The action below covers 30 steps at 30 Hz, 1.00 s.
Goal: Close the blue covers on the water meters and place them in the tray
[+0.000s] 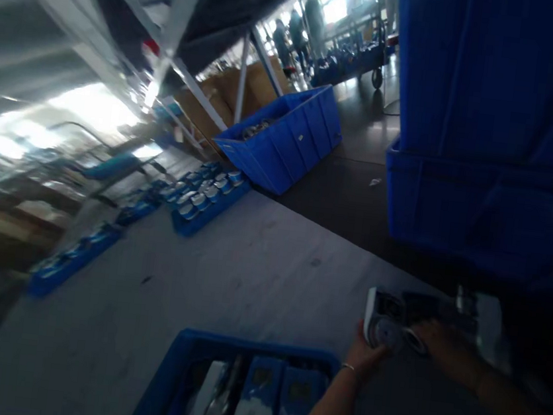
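Note:
My left hand [365, 355] and my right hand [444, 350] both grip a pale metal part with round openings [388, 317] at the near right edge of the grey worktable [248, 277]. The picture is smeared by motion and dim, so the fingers are hard to make out. Just below the hands lies a blue tray [178, 369] with several silver and blue-labelled pieces [255, 398] standing in it.
A big blue crate [495, 126] fills the upper right. Another blue crate [289, 136] sits on the floor beyond the table. Blue trays of round parts [208, 193] line the table's far edge under a metal rack [124, 50]. People stand far off.

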{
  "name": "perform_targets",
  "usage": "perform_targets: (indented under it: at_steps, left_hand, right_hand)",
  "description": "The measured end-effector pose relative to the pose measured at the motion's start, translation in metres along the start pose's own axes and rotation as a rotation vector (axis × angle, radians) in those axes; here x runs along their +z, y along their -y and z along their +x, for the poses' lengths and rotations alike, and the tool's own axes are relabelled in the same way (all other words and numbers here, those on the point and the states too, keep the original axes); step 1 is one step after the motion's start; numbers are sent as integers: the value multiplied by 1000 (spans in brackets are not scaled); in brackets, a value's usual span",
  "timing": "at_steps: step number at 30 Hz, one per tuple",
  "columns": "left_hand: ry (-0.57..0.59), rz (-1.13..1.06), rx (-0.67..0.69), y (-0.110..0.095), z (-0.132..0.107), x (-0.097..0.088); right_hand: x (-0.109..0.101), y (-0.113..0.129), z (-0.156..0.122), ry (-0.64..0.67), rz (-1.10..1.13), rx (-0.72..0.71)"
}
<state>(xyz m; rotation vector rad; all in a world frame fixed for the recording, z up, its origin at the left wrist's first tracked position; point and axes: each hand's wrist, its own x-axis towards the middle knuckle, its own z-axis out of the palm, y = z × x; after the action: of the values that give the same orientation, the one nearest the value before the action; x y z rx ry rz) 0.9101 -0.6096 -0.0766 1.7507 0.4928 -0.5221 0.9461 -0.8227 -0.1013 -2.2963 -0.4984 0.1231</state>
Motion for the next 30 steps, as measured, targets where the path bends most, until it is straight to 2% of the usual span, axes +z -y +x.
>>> perform_targets:
  at_steps: [2,4,7,10,12,14,17,19,22,24,26,28,30]
  left_hand:
    - [-26,-144,2,19,-17,16]
    - [-64,-292,13,38,-33,31]
    - [-97,-377,-116,60,-57,45]
    - [-77,-233,-258,67,-75,45]
    - [-104,-79,-216,63,-80,41]
    - [-169,59,-125,54,-80,37]
    - [-245,253,25,34,-78,35]
    - [-273,408,151,20,-77,35]
    - [-300,591,334,1,-76,37]
    - [-333,562,359,-6,-71,38]
    - [-369,418,302,-8,-64,37]
    - [-352,278,238,-6,-57,35]
    - [-320,228,195,-4,-53,30]
  right_hand:
    - [-35,14,-7,141,56,132]
    - [-61,27,-9,141,78,222]
    - [-75,42,-15,200,-76,111]
    - [-71,51,-25,466,-329,53]
    - [-67,54,-27,597,-377,92]
    - [-67,54,-25,595,-309,118]
    - [-71,53,-15,502,-173,90]
    - [-72,53,-4,477,-126,-9]
    - [-66,59,17,509,-167,-167]
    - [-55,68,31,552,-261,-263]
    - [-41,80,41,585,-336,-352]
    - [-25,92,47,612,-367,-405]
    - [-12,99,51,625,-347,-406]
